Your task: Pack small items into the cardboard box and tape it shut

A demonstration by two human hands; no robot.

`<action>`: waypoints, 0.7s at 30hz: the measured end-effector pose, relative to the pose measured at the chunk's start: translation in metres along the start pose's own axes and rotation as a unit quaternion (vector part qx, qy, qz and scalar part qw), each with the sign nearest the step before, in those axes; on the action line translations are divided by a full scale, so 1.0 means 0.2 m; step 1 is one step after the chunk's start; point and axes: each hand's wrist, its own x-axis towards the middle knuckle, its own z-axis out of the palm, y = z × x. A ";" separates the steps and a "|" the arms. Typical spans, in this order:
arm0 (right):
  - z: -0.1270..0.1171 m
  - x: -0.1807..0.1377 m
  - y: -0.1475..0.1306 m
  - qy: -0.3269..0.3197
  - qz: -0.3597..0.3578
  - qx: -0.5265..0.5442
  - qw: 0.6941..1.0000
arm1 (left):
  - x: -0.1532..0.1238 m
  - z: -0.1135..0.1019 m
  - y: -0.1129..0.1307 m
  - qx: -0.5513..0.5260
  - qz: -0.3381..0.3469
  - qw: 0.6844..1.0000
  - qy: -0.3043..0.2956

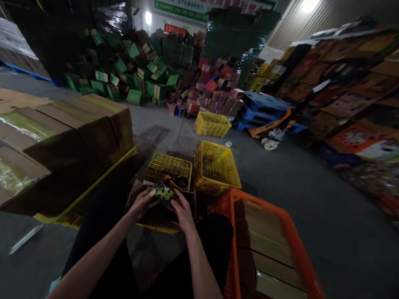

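Both hands meet at mid-frame above my lap. My left hand (141, 204) and my right hand (183, 212) each pinch one side of a small green speckled piece (164, 193), fingertips closed on it and thumbs on top. What the piece is I cannot tell; it is blurred and partly covered by my fingers. It sits between the two hands, just above a brown flap (134, 190) of opened cardboard.

Handling, as I judge it: the grip looks light and symmetrical. It seems best to keep the wrists low and turn the piece with the fingertips rather than the palms, so that the speckled face stays in my sight.

Edges and room: a low yellow crate (170, 165) lies just beyond my fingers, with a dark roll (177, 181) resting in it. A tall yellow crate (218, 187) stands beside that, to the right. An orange crate (293, 236) lined with cardboard is close against my right knee, its rim near my right forearm. The stacked cartons (77, 128) wall off the left. Open floor (280, 187) lies ahead and to the right. The freest path for my hands is straight forward or upward.
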 end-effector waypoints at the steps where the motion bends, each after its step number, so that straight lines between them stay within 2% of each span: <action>1: 0.00 0.00 0.00 0.005 0.004 0.012 1.000 | 0.01 -0.01 0.00 -0.001 0.001 1.000 0.007; 7: -0.01 0.00 -0.01 0.048 0.015 0.007 0.999 | 0.02 -0.02 -0.02 -0.012 -0.009 1.000 -0.010; 11: -0.02 0.00 -0.01 0.110 0.011 0.047 0.993 | 0.00 0.00 -0.02 -0.018 -0.006 0.999 -0.035; 13: -0.02 0.00 -0.01 0.119 0.006 0.062 0.991 | 0.00 0.01 -0.01 -0.019 0.000 0.999 -0.036; 18: 0.00 -0.01 -0.03 0.041 0.004 0.058 0.997 | 0.00 0.00 0.00 -0.010 0.013 0.999 -0.034; 21: 0.01 -0.02 -0.03 -0.010 0.008 -0.008 1.000 | -0.01 0.00 -0.01 0.013 0.006 0.999 -0.051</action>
